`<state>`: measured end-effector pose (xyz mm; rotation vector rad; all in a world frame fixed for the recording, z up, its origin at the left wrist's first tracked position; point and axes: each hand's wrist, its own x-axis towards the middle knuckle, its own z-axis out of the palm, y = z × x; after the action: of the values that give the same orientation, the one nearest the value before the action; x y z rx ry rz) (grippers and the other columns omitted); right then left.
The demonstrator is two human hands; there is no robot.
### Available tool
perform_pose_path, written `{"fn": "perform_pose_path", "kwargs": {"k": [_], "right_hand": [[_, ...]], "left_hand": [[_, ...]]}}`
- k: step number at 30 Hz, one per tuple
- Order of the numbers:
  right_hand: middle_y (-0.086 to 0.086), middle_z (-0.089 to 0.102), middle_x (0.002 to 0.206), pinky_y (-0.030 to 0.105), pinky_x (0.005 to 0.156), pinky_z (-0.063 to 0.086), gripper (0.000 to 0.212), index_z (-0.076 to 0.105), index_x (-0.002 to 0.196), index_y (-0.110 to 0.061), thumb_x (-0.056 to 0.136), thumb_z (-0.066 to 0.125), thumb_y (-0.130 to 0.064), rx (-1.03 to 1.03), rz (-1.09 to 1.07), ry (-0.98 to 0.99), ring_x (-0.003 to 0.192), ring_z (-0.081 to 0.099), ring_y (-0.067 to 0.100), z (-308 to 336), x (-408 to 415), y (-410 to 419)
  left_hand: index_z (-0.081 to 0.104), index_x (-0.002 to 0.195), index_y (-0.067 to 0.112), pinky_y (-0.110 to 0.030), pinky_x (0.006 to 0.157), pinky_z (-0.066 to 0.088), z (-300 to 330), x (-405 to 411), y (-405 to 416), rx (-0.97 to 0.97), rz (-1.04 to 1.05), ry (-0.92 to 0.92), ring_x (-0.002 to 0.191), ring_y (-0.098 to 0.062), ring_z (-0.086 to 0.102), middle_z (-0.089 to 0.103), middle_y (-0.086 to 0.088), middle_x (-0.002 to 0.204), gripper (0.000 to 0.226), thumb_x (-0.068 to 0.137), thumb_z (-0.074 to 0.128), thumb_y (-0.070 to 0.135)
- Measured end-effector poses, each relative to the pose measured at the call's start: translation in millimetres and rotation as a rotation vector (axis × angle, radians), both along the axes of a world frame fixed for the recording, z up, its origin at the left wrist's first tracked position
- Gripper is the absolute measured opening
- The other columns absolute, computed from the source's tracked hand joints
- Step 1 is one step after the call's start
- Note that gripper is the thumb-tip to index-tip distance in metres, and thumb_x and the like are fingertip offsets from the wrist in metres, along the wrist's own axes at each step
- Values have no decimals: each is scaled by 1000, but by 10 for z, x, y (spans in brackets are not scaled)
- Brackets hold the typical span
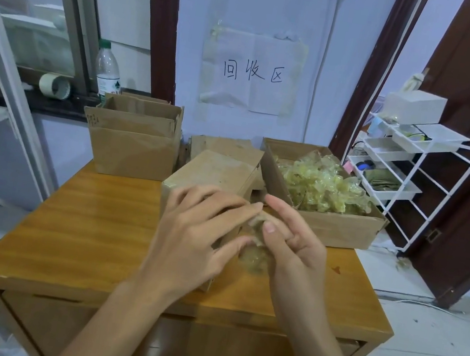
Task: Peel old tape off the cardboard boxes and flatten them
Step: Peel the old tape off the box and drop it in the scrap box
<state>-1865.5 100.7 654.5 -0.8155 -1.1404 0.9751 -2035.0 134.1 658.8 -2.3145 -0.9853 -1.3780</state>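
At the far left of the worktop [89,225] stands an open cardboard box [134,142], apparently holding folded boxes, though its contents are hard to read. Near the middle, a sealed box [212,174] lies under the person's hands, not yet flattened. The left hand [195,239] rests spread over it with relaxed fingers, its thumb touching a crumpled wad of peeled tape [256,249]. The right hand [294,243] pinches that wad between thumb and curled fingers. To the right, a tray-like box [328,224] is heaped with stripped tape [323,183], suggesting much peeling is done. Whether tape remains on the sealed box cannot be told; the hands hide its near end.
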Motion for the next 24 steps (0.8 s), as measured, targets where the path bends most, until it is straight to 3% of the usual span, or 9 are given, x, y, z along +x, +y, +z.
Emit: {"fn": "perform_pose_path", "kwargs": {"k": [3, 6, 9, 11, 15, 19, 24], "right_hand": [[8, 77, 117, 35, 95, 56, 33, 61, 138, -17, 107, 52, -9, -37, 69, -41, 115, 72, 22, -2, -24, 78], [0, 73, 129, 36, 104, 52, 36, 65, 135, -17, 103, 52, -24, -24, 107, -162, 125, 65, 17, -34, -34, 106], [2, 74, 122, 31, 96, 56, 26, 67, 128, -13, 102, 63, -11, 52, 111, -187, 117, 69, 19, -51, -20, 76], [2, 76, 117, 30, 93, 58, 28, 69, 122, -12, 94, 70, -12, 63, 117, -173, 111, 72, 20, -37, -52, 67], [5, 76, 90, 27, 75, 59, 18, 75, 103, -11, 89, 74, -22, 83, -2, -167, 82, 72, 14, 0, -175, 99], [5, 75, 79, 23, 61, 56, 15, 76, 95, -7, 88, 73, -21, 115, -115, -125, 64, 67, 13, 14, -199, 94], [10, 73, 73, 27, 54, 54, 15, 78, 88, -11, 88, 74, -25, 82, -127, -83, 57, 63, 19, 51, -199, 66]], "left_hand": [[84, 104, 24, -39, 94, 38, -14, 14, 106, 61, -4, -82, 104, -22, 64, 75, 10, 111, 14, 93, 78, 30], [85, 95, 21, -47, 91, 44, -32, -21, 187, 20, -45, -226, 100, -21, 65, 76, 9, 105, 7, 89, 82, 22], [84, 94, 18, -49, 90, 47, 2, -121, 225, -53, -34, -314, 102, -18, 65, 76, 10, 106, 6, 88, 82, 19], [84, 97, 18, -48, 97, 46, 36, -184, 216, -47, 2, -278, 106, -18, 66, 76, 9, 110, 8, 90, 80, 19], [81, 112, 16, -45, 121, 24, -13, -226, 116, 30, 52, -87, 124, -22, 62, 71, 7, 132, 21, 99, 67, 23], [78, 123, 18, -49, 125, 16, -69, -203, -11, -88, -21, -73, 140, -21, 51, 61, 10, 146, 32, 101, 56, 26], [84, 98, 25, -46, 124, 16, -44, -163, -68, -157, -97, -163, 140, -16, 49, 64, 16, 140, 21, 97, 63, 30]]}}
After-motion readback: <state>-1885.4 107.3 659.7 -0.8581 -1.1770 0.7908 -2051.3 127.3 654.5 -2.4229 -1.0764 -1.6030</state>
